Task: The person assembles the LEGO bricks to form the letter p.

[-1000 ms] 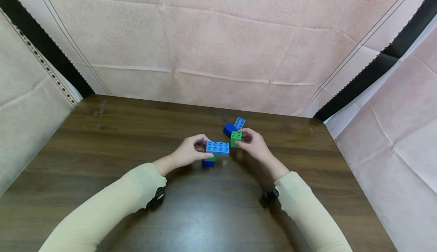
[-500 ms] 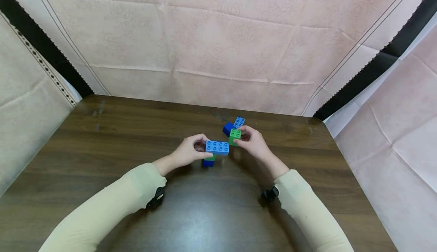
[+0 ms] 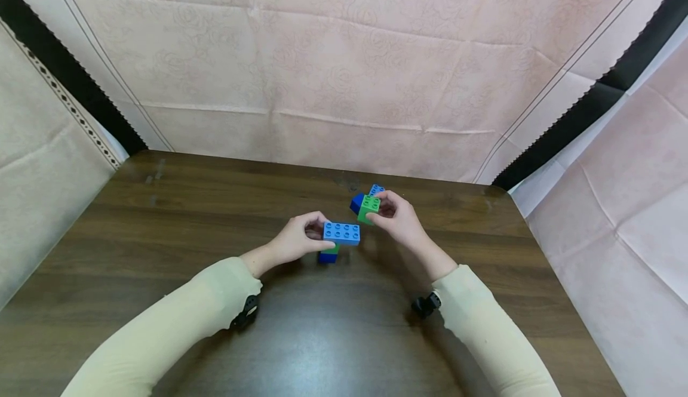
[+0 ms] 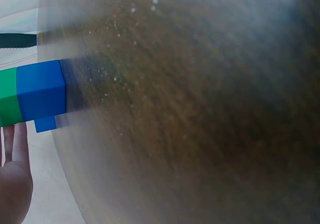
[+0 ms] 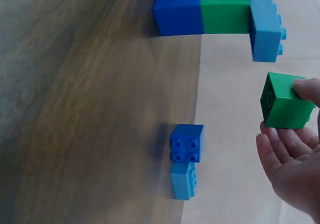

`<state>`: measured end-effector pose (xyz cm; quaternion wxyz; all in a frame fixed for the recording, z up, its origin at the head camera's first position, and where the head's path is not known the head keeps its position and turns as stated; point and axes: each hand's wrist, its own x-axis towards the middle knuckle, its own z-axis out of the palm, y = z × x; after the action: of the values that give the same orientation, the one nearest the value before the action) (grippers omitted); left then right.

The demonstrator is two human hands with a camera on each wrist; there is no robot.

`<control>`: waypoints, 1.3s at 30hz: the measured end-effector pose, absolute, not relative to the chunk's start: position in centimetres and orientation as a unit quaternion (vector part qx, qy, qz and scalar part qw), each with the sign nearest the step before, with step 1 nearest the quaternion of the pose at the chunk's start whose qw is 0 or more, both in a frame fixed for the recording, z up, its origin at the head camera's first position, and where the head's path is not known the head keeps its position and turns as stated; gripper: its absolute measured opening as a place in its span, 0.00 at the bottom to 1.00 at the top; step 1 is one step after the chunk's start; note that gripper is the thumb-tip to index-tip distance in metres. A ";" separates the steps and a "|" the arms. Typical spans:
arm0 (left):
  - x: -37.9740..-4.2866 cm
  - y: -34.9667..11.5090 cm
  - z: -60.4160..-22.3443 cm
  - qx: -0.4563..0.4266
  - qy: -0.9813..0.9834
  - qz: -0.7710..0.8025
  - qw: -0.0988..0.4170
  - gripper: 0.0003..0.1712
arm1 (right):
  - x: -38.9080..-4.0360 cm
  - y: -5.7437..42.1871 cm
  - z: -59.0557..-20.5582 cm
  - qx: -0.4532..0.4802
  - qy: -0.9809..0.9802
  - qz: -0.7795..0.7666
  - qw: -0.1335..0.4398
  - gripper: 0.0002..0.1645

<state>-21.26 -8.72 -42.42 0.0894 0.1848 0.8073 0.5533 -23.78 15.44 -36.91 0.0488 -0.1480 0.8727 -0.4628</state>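
The green toy brick in the right hand looks like smooth, glossy plastic, as does the light-blue studded brick in the left hand. Beneath both hands the wood-grained table shines softly; beyond them the backdrop resembles matt, creased cloth.

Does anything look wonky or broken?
Yes, the dark blue block beside the far light blue block looks tipped on its side: its bumps point sideways, not up. Also, the near light blue block sticks out past the green block under it, so it looks lopsided. I see nothing broken.
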 end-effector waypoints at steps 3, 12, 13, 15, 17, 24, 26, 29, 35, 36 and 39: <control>-21.2 -8.7 -42.4 0.182 0.807 0.554 0.089 0.17 | -23.7 15.2 -36.5 -0.154 0.870 -0.467 0.042 0.25; -21.3 -8.8 -42.6 0.177 0.808 0.554 0.090 0.17 | -23.7 14.3 -36.3 -0.177 0.859 -0.480 0.031 0.23; -21.3 -8.7 -42.5 0.176 0.808 0.555 0.091 0.17 | -23.6 14.2 -36.3 -0.181 0.858 -0.480 0.030 0.23; -21.3 -8.8 -42.5 0.177 0.808 0.554 0.092 0.17 | -23.4 13.9 -36.1 -0.192 0.855 -0.481 0.030 0.23; -21.3 -8.8 -42.6 0.178 0.807 0.555 0.091 0.17 | -23.2 13.7 -36.0 -0.202 0.853 -0.480 0.031 0.23; -21.3 -8.8 -42.6 0.182 0.802 0.561 0.090 0.16 | -22.9 13.0 -36.0 -0.222 0.854 -0.470 0.035 0.23; -21.3 -8.8 -42.6 0.183 0.802 0.562 0.091 0.16 | -22.9 12.8 -36.0 -0.224 0.852 -0.473 0.037 0.23; -21.4 -8.8 -42.7 0.187 0.801 0.562 0.092 0.16 | -22.8 12.6 -36.0 -0.230 0.848 -0.475 0.039 0.23; -21.4 -8.7 -42.6 0.188 0.799 0.564 0.091 0.16 | -22.7 12.1 -36.2 -0.240 0.848 -0.470 0.041 0.22; -21.3 -8.7 -42.6 0.188 0.798 0.565 0.092 0.16 | -22.7 12.1 -36.3 -0.241 0.848 -0.470 0.042 0.22; -21.3 -8.7 -42.5 0.191 0.795 0.569 0.090 0.16 | -22.7 11.9 -36.3 -0.243 0.849 -0.467 0.043 0.22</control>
<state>-21.31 -8.67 -42.54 0.0896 0.1914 0.7950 0.5686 -22.66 11.86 -36.33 0.0429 -0.2434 0.8488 -0.4675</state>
